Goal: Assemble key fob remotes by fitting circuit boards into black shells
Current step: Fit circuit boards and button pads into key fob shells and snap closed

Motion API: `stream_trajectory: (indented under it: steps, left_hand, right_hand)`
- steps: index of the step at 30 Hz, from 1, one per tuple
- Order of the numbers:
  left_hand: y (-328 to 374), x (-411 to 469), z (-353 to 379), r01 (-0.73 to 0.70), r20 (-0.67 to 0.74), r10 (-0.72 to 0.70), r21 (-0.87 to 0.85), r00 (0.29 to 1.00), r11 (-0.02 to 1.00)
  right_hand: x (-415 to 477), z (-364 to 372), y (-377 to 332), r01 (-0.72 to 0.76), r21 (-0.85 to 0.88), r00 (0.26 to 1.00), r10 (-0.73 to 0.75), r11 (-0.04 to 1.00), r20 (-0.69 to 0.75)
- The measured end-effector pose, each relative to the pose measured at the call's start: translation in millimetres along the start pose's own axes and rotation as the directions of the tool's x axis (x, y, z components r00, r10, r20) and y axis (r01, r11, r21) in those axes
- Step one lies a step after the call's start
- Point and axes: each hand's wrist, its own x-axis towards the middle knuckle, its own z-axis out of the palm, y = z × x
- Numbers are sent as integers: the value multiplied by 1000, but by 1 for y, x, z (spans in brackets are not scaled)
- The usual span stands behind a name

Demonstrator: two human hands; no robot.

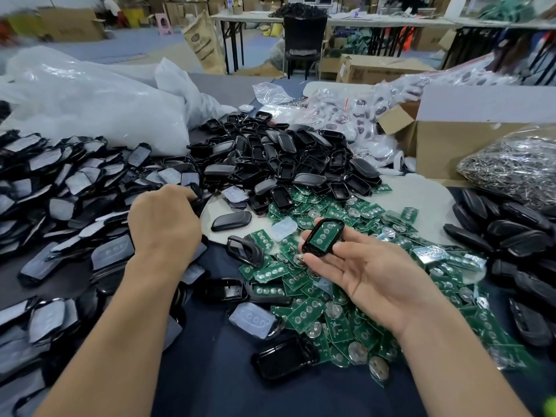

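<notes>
My right hand [365, 276] is palm up over the pile of green circuit boards [340, 314] and pinches a black shell [323, 235] at its fingertips; a green board sits inside that shell. My left hand [164, 219] reaches, knuckles up, into the spread of black shells with clear rubber keypads [69, 188] on the left, its fingertips curled down among them; what they grip is hidden. A heap of empty black shells [288, 158] lies at the centre back.
More black shell halves [508, 236] lie at the right. A bag of metal rings [517, 164] and a cardboard box [451, 139] stand at the back right. Large plastic bags [90, 97] fill the back left. Loose shells [281, 356] lie near the front.
</notes>
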Motion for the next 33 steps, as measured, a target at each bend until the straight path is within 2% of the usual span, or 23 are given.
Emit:
stream_trajectory:
  steps: [3,5,7,8,10,12,15,17,18,19,21,23,25,27,33]
  left_hand:
    - [8,-1,-1,-36,-142,31,-38,989,999]
    - [17,-9,-4,-123,-294,101,-57,950,991]
    - [23,-17,-3,-175,-359,154,-28,920,984]
    - [25,-19,-1,-166,-322,154,-11,934,986]
    - [25,-17,3,-114,-160,117,29,980,993]
    - [22,-12,5,-82,-23,83,20,996,996]
    - [23,-12,8,-121,19,127,-195,992,973]
    - [31,-17,7,-78,3,90,-482,996,873]
    - [37,-20,5,-14,40,53,-651,998,759]
    - [45,-25,2,71,119,40,-795,992,602]
    - [59,-35,-1,239,293,129,-915,947,324]
    - [69,-45,-1,366,400,242,-914,884,174]
    - [74,-51,1,438,452,299,-891,840,116]
    - [76,-53,3,455,469,308,-882,828,120]
    - [75,-55,0,350,373,378,-928,847,131]
  right_hand:
    - [-1,2,1,-6,5,1000,6,1000,-5]
    - [-1,3,1,-9,12,1000,9,1000,-8]
    - [-2,2,0,-11,14,1000,11,1000,-4]
    - [-1,2,0,-13,15,1000,14,1000,-3]
    - [-1,1,0,-18,16,1000,18,1000,-5]
    - [-1,1,0,-17,13,1000,17,1000,-12]
    - [-1,1,0,-14,5,1000,14,1000,-25]
    - [-1,2,0,-13,15,999,13,1000,-34]
    - [-1,2,0,-11,25,999,12,1000,-41]
    - [-1,2,0,-8,32,999,10,999,-47]
    - [-2,3,-1,-3,24,999,4,1000,-52]
    - [-2,3,-2,5,0,998,-5,1000,-58]
    - [-2,3,-2,19,-27,996,-21,999,-82]
    - [-2,2,-2,32,-51,994,-37,998,-100]
    - [0,1,-2,65,-127,996,-72,990,-53]
